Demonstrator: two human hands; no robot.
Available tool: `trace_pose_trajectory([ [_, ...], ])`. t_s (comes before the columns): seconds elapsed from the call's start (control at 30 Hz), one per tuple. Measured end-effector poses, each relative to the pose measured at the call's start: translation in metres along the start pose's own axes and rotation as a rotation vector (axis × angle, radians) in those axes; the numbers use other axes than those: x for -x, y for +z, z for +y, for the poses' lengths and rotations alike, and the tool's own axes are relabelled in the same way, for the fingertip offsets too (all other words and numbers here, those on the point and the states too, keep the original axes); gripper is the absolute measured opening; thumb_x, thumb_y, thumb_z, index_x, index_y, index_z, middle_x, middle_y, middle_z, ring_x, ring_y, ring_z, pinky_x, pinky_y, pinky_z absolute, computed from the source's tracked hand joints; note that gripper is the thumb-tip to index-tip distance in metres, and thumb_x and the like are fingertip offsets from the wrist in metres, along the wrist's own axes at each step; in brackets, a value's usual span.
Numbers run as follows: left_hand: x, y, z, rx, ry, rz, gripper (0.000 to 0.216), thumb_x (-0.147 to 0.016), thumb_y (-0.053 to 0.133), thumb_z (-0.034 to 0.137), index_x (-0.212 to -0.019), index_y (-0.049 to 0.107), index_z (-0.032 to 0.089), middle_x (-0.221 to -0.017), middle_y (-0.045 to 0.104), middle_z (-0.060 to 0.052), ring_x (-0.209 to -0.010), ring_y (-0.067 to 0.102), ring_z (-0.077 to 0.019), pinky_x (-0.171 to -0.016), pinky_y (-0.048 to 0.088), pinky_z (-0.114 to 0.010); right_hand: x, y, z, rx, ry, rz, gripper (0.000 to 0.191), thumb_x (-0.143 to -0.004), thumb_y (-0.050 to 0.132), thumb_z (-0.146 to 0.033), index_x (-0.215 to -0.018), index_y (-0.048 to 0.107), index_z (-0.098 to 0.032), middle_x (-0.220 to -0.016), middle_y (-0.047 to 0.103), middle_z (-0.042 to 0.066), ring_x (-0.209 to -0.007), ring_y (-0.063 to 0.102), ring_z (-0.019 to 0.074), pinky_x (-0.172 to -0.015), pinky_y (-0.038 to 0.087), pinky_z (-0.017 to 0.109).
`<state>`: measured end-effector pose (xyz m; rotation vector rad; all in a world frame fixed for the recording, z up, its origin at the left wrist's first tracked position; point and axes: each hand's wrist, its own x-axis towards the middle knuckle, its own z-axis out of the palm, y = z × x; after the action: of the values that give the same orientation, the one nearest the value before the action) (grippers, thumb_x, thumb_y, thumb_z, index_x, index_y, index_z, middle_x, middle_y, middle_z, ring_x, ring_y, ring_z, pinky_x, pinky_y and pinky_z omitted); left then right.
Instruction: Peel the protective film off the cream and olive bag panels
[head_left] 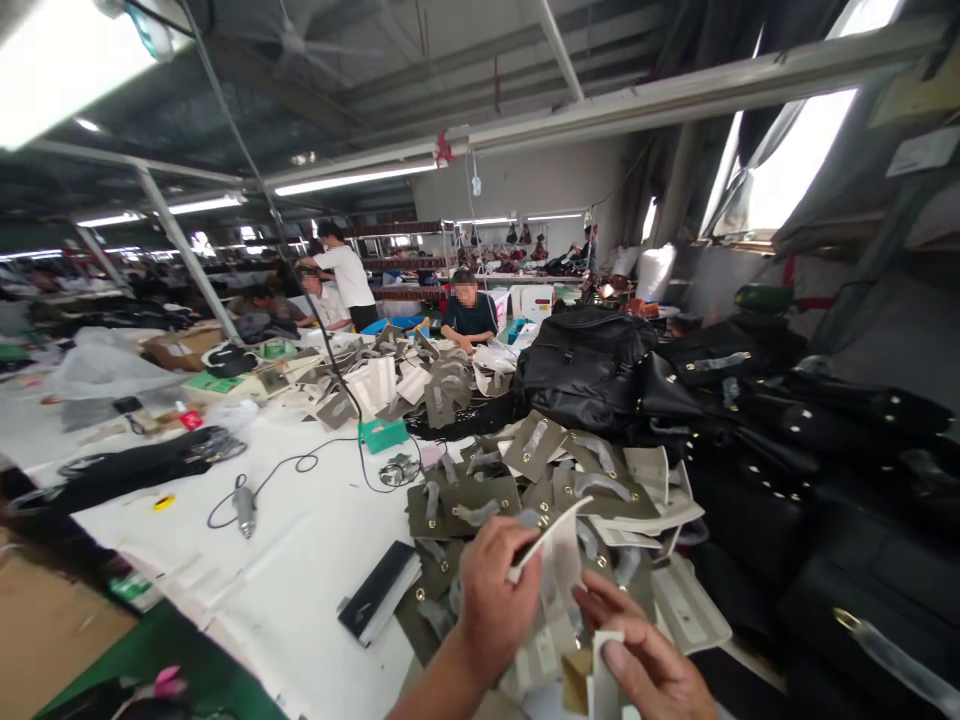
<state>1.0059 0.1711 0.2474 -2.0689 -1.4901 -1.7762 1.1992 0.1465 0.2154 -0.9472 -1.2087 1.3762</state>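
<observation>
Busy workshop, long white table (pixel 300 580) under strip lights, other people working at far end. Left hand (pixel 495 600) closed on pale flat card piece (pixel 551 545), lifting it at bottom centre of view. Right hand (pixel 649 665) just beside, fingers pinching white strip (pixel 606 670). Directly beyond hands, heap of olive cards (pixel 480 500) with grey tabs, many spread loose; judged only one piece in hand, most of pile unhandled. Black bags (pixel 585 365) stacked right. Handheld tool (pixel 244 510) with cord lying left
</observation>
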Motion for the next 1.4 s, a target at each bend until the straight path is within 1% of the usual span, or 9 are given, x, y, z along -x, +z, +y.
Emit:
trace_pose_trajectory([
  [0.27, 0.019, -0.015, 0.040, 0.113, -0.606, -0.068, 0.020, -0.090, 0.061, 0.036, -0.098, 0.066, 0.018, -0.089, 0.069, -0.003, -0.080, 0.063, -0.0200, -0.074, 0.049, -0.029, 0.016, -0.033, -0.047, 0.389, -0.214, -0.171, 0.026, -0.093, 0.061, -0.048, -0.089, 0.073, -0.026, -0.144, 0.054, 0.008, -0.131, 0.052, 0.0321, -0.110, 0.039, 0.044],
  [0.4, 0.005, -0.030, 0.046, 0.110, -0.712, 0.006, 0.029, -0.086, 0.065, 0.046, -0.093, 0.065, 0.018, -0.078, 0.067, -0.001, -0.070, 0.059, -0.0184, -0.067, 0.048, -0.028, 0.000, -0.019, -0.086, 0.334, -0.325, -0.314, 0.025, -0.098, 0.056, -0.045, -0.089, 0.068, -0.024, -0.103, 0.070, 0.005, -0.096, 0.064, 0.0221, -0.084, 0.048, 0.030],
  [0.53, 0.019, -0.029, 0.078, 0.093, -0.704, 0.070, 0.030, -0.087, 0.065, 0.048, -0.093, 0.065, 0.018, -0.079, 0.067, -0.001, -0.073, 0.059, -0.0186, -0.069, 0.048, -0.027, -0.006, -0.002, -0.089, 0.156, -0.208, -0.207, 0.030, -0.098, 0.054, -0.049, -0.087, 0.062, -0.023, -0.069, 0.062, -0.002, -0.066, 0.056, 0.0175, -0.061, 0.042, 0.026],
  [0.7, 0.061, -0.017, 0.113, 0.208, -0.780, 0.128, 0.034, -0.088, 0.064, 0.049, -0.101, 0.067, 0.018, -0.087, 0.070, -0.004, -0.082, 0.062, -0.0207, -0.074, 0.051, -0.029, 0.020, -0.007, -0.057, 0.174, -0.268, -0.337, 0.026, -0.095, 0.060, -0.046, -0.086, 0.068, -0.023, -0.113, 0.068, 0.006, -0.108, 0.061, 0.0249, -0.096, 0.043, 0.034],
  [0.93, 0.103, -0.016, 0.142, 0.590, -0.807, -0.087, 0.051, -0.089, 0.060, 0.057, -0.124, 0.066, 0.020, -0.134, 0.061, -0.015, -0.108, 0.064, -0.0308, -0.074, 0.060, -0.036, 0.068, -0.029, -0.036, -0.039, 0.075, -0.389, 0.036, -0.087, 0.067, -0.056, -0.084, 0.073, -0.020, -0.147, 0.052, 0.011, -0.135, 0.047, 0.0359, -0.113, 0.034, 0.047],
  [1.03, 0.106, -0.018, 0.141, 0.741, -0.870, -0.111, 0.057, -0.091, 0.054, 0.061, -0.126, 0.065, 0.017, -0.131, 0.062, -0.019, -0.103, 0.066, -0.0313, -0.066, 0.062, -0.038, 0.074, -0.030, -0.048, -0.137, 0.145, -0.315, 0.040, -0.083, 0.071, -0.060, -0.084, 0.073, -0.020, -0.143, 0.057, 0.012, -0.131, 0.051, 0.0378, -0.111, 0.037, 0.050],
  [1.17, 0.110, -0.022, 0.119, 0.677, -0.989, -0.147, 0.057, -0.080, 0.073, 0.056, -0.118, 0.063, 0.015, -0.071, 0.067, -0.006, -0.061, 0.061, -0.0179, -0.050, 0.052, -0.026, 0.081, -0.018, -0.054, -0.178, 0.157, -0.383, 0.043, -0.079, 0.073, -0.062, -0.081, 0.072, -0.019, -0.134, 0.063, 0.014, -0.116, 0.060, 0.0372, -0.104, 0.043, 0.051],
  [1.3, 0.117, -0.040, 0.093, 0.468, -0.895, -0.118, 0.066, -0.069, 0.084, 0.051, -0.123, 0.061, 0.021, -0.103, 0.068, -0.007, -0.065, 0.055, -0.0126, -0.055, 0.046, -0.024, 0.089, 0.000, -0.044, -0.191, 0.184, -0.354, 0.043, -0.076, 0.075, -0.063, -0.076, 0.070, -0.020, -0.132, 0.064, 0.012, -0.114, 0.060, 0.0364, -0.100, 0.045, 0.048],
  [1.4, 0.121, -0.061, 0.078, 0.402, -0.821, -0.126, 0.091, -0.061, 0.090, 0.047, -0.141, 0.051, 0.027, -0.138, 0.056, -0.011, -0.110, 0.058, -0.0252, -0.088, 0.050, -0.034, 0.095, 0.012, -0.036, -0.187, 0.226, -0.319, 0.045, -0.073, 0.075, -0.065, -0.075, 0.068, -0.020, -0.126, 0.066, 0.011, -0.107, 0.062, 0.0347, -0.094, 0.048, 0.045],
])
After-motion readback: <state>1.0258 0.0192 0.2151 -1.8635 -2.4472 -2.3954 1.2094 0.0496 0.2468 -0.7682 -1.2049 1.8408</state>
